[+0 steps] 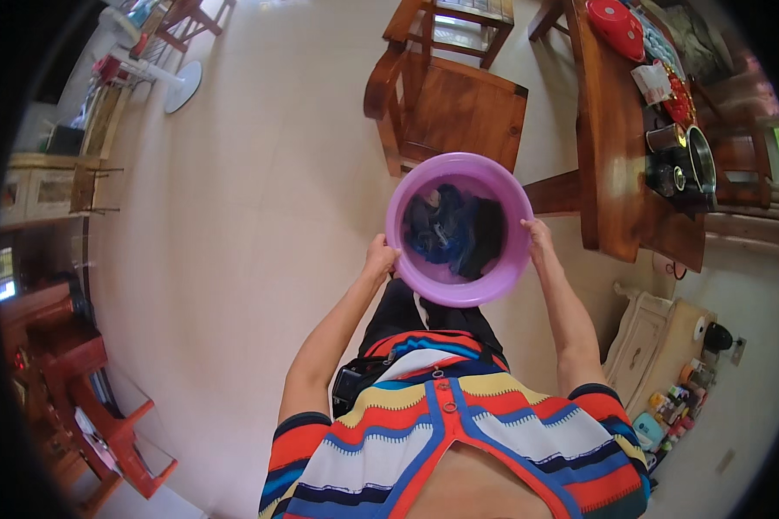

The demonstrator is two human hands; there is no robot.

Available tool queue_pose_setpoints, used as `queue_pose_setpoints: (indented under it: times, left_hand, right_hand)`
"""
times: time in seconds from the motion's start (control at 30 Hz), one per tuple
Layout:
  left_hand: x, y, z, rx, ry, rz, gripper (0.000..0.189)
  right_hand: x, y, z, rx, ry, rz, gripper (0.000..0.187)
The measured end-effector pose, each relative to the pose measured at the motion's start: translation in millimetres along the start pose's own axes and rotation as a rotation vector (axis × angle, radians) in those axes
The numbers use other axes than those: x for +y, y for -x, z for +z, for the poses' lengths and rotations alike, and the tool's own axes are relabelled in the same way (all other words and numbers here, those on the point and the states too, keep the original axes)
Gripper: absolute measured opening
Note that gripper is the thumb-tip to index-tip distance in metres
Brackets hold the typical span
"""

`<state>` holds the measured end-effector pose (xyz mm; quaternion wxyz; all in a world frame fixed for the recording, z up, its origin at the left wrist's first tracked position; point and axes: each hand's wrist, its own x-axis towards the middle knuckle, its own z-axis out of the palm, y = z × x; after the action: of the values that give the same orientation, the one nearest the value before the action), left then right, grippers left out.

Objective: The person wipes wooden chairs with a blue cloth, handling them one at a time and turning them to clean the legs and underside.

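In front of my body I hold a purple plastic basin by its rim. My left hand grips the left side, and my right hand grips the opposite side with the thumb over the rim. Inside lies a bundle of wet-looking dark and blue clothes, apparently in some water. The basin hides part of my legs and the near end of a wooden armchair.
A heavy wooden table on the right carries a red lidded container and a metal pot. A pale cabinet stands at lower right. Leftward are a white pedestal fan base and reddish wooden furniture on the tiled floor.
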<state>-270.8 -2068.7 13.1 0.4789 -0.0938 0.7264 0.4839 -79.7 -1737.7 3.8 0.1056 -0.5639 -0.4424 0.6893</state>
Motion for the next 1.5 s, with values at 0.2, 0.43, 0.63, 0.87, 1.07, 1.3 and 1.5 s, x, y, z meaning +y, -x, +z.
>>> queue_pose_setpoints:
  times: [0.2, 0.43, 0.63, 0.87, 1.07, 1.3, 1.5]
  left_hand:
    - [72, -81, 25, -0.071, -0.039, -0.084, 0.036]
    - [114, -155, 71, 0.121, 0.032, -0.104, 0.037]
    - [130, -212, 89, 0.056, 0.038, -0.129, 0.041]
    - [174, -240, 109, 0.216, -0.215, -0.068, 0.044]
    - [185, -255, 112, 0.229, -0.247, -0.045, 0.043]
    - [180, -265, 112, 0.254, -0.334, 0.006, 0.045]
    - [176, -240, 128, 0.384, -0.583, 0.166, 0.056]
  right_hand:
    - [-30, -78, 8, 0.127, -0.105, -0.017, 0.028]
    - [-60, -177, 11, 0.131, -0.019, -0.008, 0.033]
    - [-74, -227, 12, 0.154, -0.009, 0.042, 0.037]
    - [-76, -250, 9, 0.177, -0.079, 0.101, 0.033]
    - [-62, -251, 5, 0.205, -0.086, 0.172, 0.042]
    - [-57, -254, -2, 0.148, 0.139, 0.102, 0.045]
    - [-106, -208, 57, 0.324, 1.303, -0.713, 0.039]
